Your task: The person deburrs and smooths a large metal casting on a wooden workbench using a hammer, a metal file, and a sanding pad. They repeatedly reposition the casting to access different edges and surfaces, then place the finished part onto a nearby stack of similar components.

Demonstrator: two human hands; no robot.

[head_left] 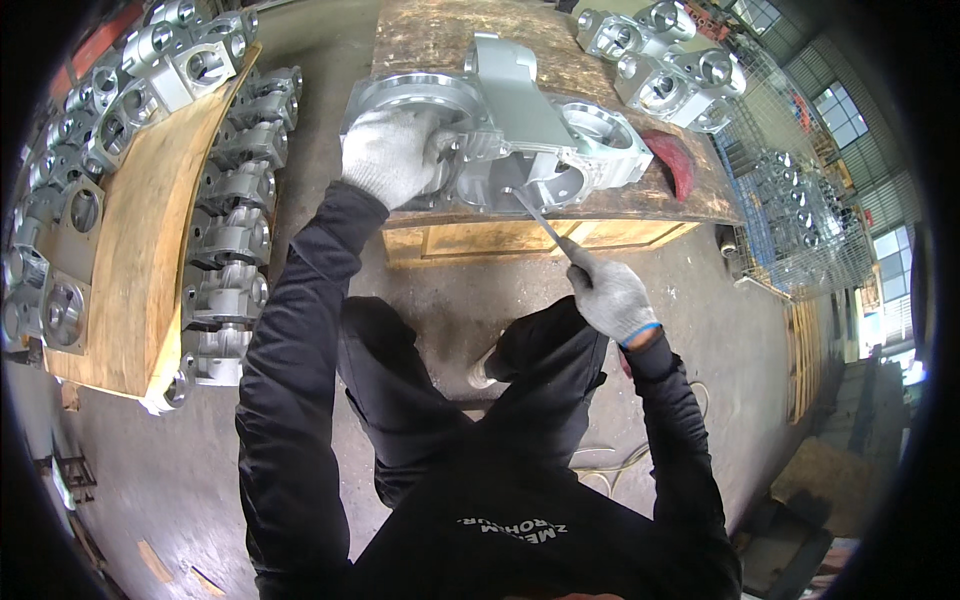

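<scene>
A large silver metal casting (512, 98) with round bored openings lies on the wooden workbench in front of me. My left hand (390, 155), in a pale knitted glove, grips the casting's left part by the rim of the big ring. In my right hand (612, 298), gloved too with a blue cuff edge, is a slim grey metal file (540, 217). Its far end reaches into the open hollow at the casting's near side. The fine surface of the file is too small to make out. A dark red cloth (672, 163) lies on the bench right of the casting.
More castings (665, 75) stand at the bench's back right. To the left, a wooden board (150, 240) carries several castings, with a further row (235, 235) beside it. A wire-mesh cage (800, 215) holds metal parts at right. A hose (625, 462) lies on the floor.
</scene>
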